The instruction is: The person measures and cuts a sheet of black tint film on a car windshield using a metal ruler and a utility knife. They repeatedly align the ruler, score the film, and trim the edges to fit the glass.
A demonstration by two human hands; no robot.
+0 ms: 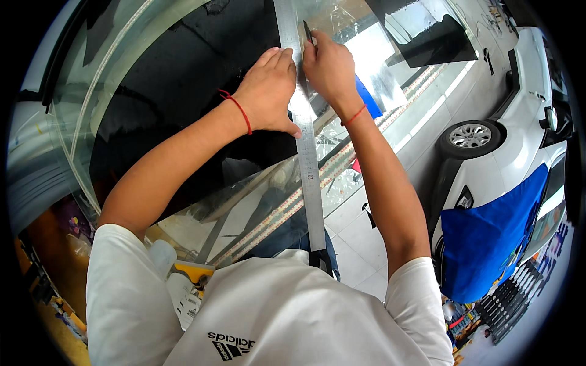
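Observation:
A long steel ruler (311, 183) lies across the glass-topped table from the far edge toward my body. To its left spreads a large sheet of black film (171, 116) with a curved outer edge. My left hand (268, 91) lies flat at the ruler's left edge, fingers pointing away and thumb stretched out onto the metal. Just right of the ruler, my right hand (329, 66) is closed around a slim dark cutting knife (307, 30), whose tip points up and away. My palm hides most of its handle.
Another black film piece (442, 43) lies at the far right of the table, and a flat blue piece (368, 97) beside my right wrist. Beyond the table stands a white car (500, 146) draped with a blue cloth (488, 235). A yellow-handled tool (194, 270) is near my left side.

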